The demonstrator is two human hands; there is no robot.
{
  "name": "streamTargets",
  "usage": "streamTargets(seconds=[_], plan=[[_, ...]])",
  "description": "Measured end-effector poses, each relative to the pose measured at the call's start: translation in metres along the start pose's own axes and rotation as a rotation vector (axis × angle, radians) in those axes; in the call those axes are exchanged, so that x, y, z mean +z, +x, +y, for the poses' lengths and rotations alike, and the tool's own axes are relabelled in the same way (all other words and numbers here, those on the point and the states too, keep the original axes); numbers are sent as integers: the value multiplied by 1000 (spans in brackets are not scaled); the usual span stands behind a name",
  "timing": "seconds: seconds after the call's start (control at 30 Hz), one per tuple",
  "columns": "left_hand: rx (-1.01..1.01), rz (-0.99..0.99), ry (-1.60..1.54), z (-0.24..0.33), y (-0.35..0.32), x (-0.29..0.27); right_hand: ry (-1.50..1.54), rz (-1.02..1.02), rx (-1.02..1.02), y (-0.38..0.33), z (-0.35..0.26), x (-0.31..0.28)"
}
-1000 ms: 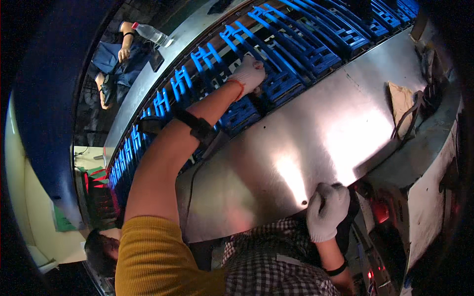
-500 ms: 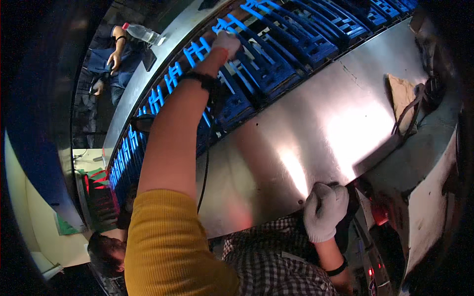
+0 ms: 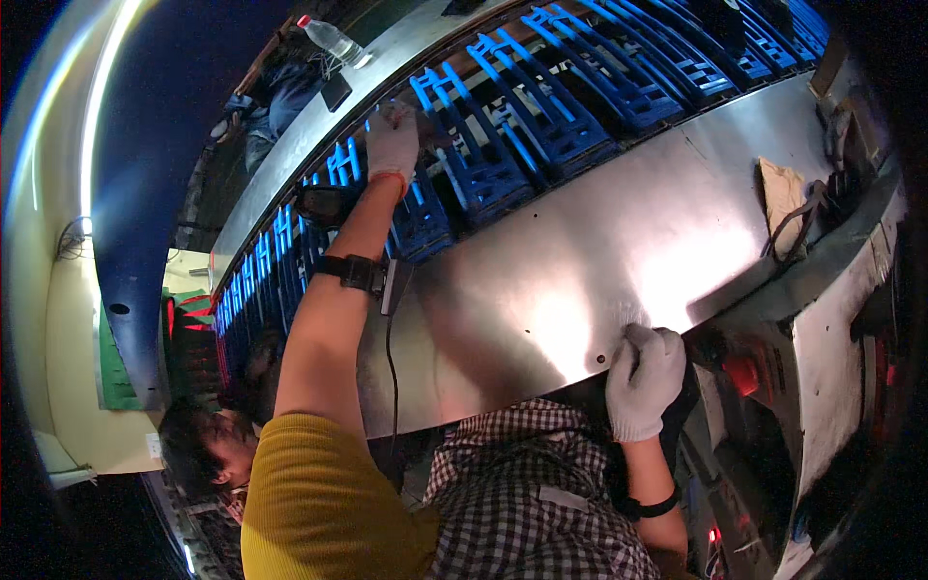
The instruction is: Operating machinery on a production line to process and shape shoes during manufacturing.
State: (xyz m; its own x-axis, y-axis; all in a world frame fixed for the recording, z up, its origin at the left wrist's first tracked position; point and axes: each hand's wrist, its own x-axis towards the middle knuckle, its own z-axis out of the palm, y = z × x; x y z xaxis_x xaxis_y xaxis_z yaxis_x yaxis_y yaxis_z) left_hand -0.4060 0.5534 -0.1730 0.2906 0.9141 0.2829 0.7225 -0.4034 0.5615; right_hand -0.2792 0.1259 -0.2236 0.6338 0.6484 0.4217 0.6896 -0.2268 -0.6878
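My left hand [image 3: 391, 145], in a white glove, reaches forward over a curved row of blue slatted frames [image 3: 493, 169]. Its fingers are at the far, upright-pronged side of the row. What lies under the fingertips is hidden, and I cannot tell whether they grip a frame. A dark watch [image 3: 360, 274] is on that wrist. My right hand [image 3: 646, 382], also gloved in white, is curled at the near edge of the shiny metal surface [image 3: 483, 319], with no object showing in it.
Beyond the row, a bottle with a red cap [image 3: 333, 41] and a dark phone [image 3: 335, 92] lie on a metal ledge. A dark cable [image 3: 391, 377] hangs over the near edge. Brown cardboard [image 3: 781, 203] and cables are at right. A person [image 3: 213, 445] is at lower left.
My left hand has moved left and nearer along the blue frames. The view has shifted, with bottle and phone further right. My right hand stays curled at the metal edge.
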Motion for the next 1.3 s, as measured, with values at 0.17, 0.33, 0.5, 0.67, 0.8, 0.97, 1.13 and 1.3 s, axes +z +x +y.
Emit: streamTargets(seconds=[0.17,0.33,0.5,0.67,0.8,0.97,1.13,1.3], plan=[[-42,-244,169,-56,27,78,-49,-52,24,-3,3,0],[-35,-122,230,-93,104,96,-71,-88,87,-7,0,0],[212,-214,442,-78,119,124,-101,-71,92,-9,9,0],[215,-166,540,-111,119,60,41,-62,34,-7,-6,5],[-67,-155,-110,-40,8,101,-86,-77,83,-7,2,-3],[47,-99,-430,-38,-29,100,-71,-89,90,-4,-6,-6],[-253,160,-711,4,-29,121,-82,-112,100,-6,-1,-6],[-248,124,-684,-16,-24,103,-65,-97,79,-10,-7,-5]])
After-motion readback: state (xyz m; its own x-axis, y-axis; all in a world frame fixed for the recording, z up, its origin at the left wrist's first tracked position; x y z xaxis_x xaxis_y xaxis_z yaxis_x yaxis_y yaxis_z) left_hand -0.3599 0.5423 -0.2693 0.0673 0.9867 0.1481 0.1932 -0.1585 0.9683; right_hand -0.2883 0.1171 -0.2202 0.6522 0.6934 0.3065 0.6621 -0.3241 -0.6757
